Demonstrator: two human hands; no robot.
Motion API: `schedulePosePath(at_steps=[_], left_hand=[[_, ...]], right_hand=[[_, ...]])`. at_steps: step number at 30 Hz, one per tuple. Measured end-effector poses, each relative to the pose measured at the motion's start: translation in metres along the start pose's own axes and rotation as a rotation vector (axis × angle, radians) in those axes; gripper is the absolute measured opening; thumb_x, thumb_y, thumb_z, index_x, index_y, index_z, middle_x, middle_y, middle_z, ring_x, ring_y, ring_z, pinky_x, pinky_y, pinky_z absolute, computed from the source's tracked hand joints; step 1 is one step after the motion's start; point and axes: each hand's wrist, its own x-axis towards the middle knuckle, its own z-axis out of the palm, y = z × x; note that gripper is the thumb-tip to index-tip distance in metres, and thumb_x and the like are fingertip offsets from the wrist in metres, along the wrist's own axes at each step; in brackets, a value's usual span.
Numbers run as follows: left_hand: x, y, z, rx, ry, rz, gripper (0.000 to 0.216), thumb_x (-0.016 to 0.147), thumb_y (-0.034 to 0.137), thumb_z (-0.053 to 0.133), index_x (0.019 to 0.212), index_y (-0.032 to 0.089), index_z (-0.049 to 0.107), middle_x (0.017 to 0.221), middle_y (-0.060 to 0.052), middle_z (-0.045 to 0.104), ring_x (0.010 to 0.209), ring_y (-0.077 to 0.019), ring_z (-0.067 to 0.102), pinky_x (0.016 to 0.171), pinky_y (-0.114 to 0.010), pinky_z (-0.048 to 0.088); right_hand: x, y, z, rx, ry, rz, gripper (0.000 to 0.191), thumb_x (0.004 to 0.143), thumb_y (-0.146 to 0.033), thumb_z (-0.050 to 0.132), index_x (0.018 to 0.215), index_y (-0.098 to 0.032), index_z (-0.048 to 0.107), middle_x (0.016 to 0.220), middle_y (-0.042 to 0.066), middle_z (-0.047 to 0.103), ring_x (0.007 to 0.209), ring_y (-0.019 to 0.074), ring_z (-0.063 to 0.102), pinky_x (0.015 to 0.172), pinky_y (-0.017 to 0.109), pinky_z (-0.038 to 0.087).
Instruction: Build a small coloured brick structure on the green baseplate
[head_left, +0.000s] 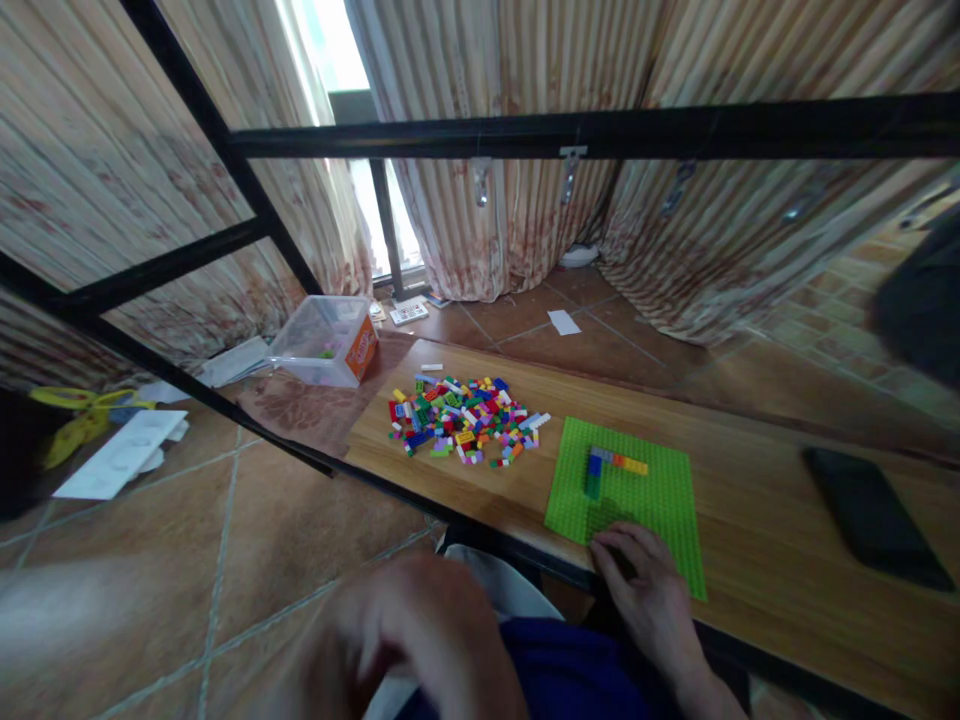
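- The green baseplate (679, 530) lay flat on the wooden table (757, 540), to the right of the brick pile (465, 415) and to the left of the phone (870, 515).
- On its far half stood a corner of joined bricks (594, 470): one arm ran right from grey through orange to yellow, the other ran toward the near side from blue to green.
- The right hand (649, 580) rested at the baseplate's near edge, fingers bent; whether they pinched anything could not be told.
- The left hand (420, 630) hung blurred on the near side, off the table, fingers curled; whether it held anything could not be told either.
- The baseplate looked thin, light and fairly stiff, and probably apt to slide on smooth wood; its edges seemed the best hold.
- The loose bricks seemed hard, light and sturdy, though small and slick; two opposite sides looked the right place to pinch one.
- A clear box (311, 340) stood far left, beyond the pile.
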Motion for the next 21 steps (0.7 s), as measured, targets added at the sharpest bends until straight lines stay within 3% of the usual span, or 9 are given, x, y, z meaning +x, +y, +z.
schedulePosePath(at_steps=[2, 3, 6, 9, 14, 21], left_hand=[[0.039, -0.011, -0.007, 0.053, -0.088, -0.088, 0.052, 0.057, 0.071, 0.071, 0.087, 0.030, 0.076, 0.056, 0.000, 0.060, 0.046, -0.0137, 0.054, 0.042, -0.026, 0.040], [0.054, -0.021, -0.012, 0.086, -0.005, -0.116, 0.047, 0.063, 0.064, 0.071, 0.089, 0.025, 0.074, 0.060, 0.000, 0.061, 0.048, -0.0122, 0.053, 0.046, -0.025, 0.042], [0.085, -0.064, -0.031, 0.382, 0.418, -0.081, 0.026, 0.078, 0.043, 0.063, 0.084, 0.018, 0.068, 0.071, 0.000, 0.062, 0.062, -0.0117, 0.056, 0.060, -0.023, 0.046], [0.102, -0.097, -0.050, 0.785, 0.557, -0.023, 0.020, 0.082, 0.028, 0.058, 0.099, 0.019, 0.067, 0.093, -0.004, 0.065, 0.076, -0.0146, 0.061, 0.073, -0.027, 0.051], [0.127, -0.109, -0.058, 1.312, 0.561, 0.015, 0.027, 0.084, 0.021, 0.060, 0.110, 0.019, 0.065, 0.112, -0.010, 0.061, 0.107, -0.0243, 0.059, 0.095, -0.035, 0.049], [0.145, -0.105, -0.053, 1.529, 0.451, -0.040, 0.016, 0.084, 0.014, 0.055, 0.093, 0.016, 0.067, 0.111, -0.012, 0.061, 0.110, -0.0273, 0.058, 0.099, -0.038, 0.046]], right_hand=[[0.000, 0.002, 0.001, 0.003, 0.009, -0.006, 0.028, 0.089, -0.047, 0.057, 0.087, -0.024, 0.073, 0.101, 0.009, 0.067, 0.097, 0.0245, 0.062, 0.089, 0.044, 0.049], [0.000, 0.003, 0.001, 0.005, 0.012, -0.009, 0.029, 0.088, -0.048, 0.056, 0.087, -0.024, 0.073, 0.101, 0.009, 0.067, 0.097, 0.0247, 0.062, 0.089, 0.044, 0.049], [0.001, 0.005, 0.002, 0.006, 0.009, -0.014, 0.030, 0.088, -0.050, 0.056, 0.086, -0.025, 0.073, 0.101, 0.009, 0.067, 0.097, 0.0256, 0.062, 0.089, 0.045, 0.050], [0.001, 0.007, 0.002, 0.004, -0.006, -0.013, 0.029, 0.089, -0.049, 0.056, 0.086, -0.025, 0.073, 0.101, 0.009, 0.067, 0.096, 0.0254, 0.062, 0.088, 0.044, 0.050], [0.002, 0.009, 0.003, -0.001, -0.013, -0.004, 0.029, 0.088, -0.049, 0.057, 0.085, -0.025, 0.073, 0.102, 0.009, 0.067, 0.096, 0.0251, 0.063, 0.085, 0.042, 0.052], [0.005, 0.004, 0.002, -0.014, -0.005, -0.022, 0.028, 0.089, -0.048, 0.056, 0.085, -0.026, 0.073, 0.098, 0.009, 0.068, 0.093, 0.0243, 0.065, 0.082, 0.041, 0.054]])
